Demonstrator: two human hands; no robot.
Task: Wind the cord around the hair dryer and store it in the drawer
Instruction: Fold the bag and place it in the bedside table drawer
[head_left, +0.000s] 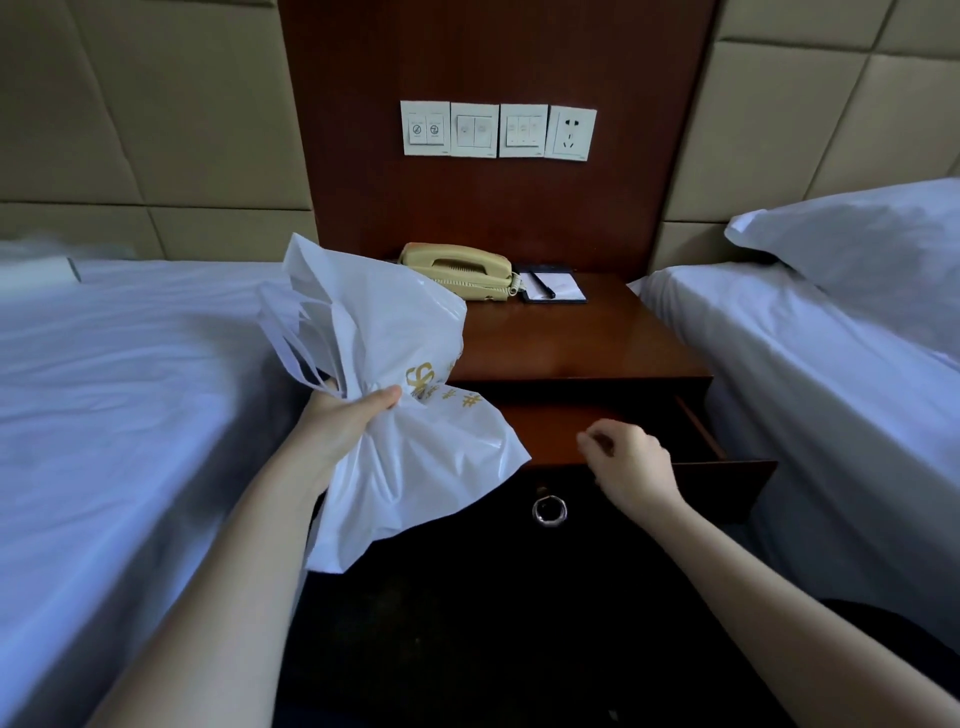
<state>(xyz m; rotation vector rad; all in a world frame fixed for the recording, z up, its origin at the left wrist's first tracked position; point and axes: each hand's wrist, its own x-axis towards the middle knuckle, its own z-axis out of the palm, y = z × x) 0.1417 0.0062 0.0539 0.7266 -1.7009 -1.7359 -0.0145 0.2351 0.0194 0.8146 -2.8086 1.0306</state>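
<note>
My left hand grips the bunched neck of a white plastic bag with gold print, held up in front of the nightstand's left side. The bag's contents are hidden, and no hair dryer or cord shows. The nightstand's top drawer stands pulled out, its wooden inside partly covered by the bag. My right hand hovers over the drawer's front edge with its fingers curled and nothing in them. A metal ring pull hangs on the dark front below.
The wooden nightstand carries a beige telephone and a notepad with a pen. White-sheeted beds flank it, left and right. Wall switches and a socket sit above.
</note>
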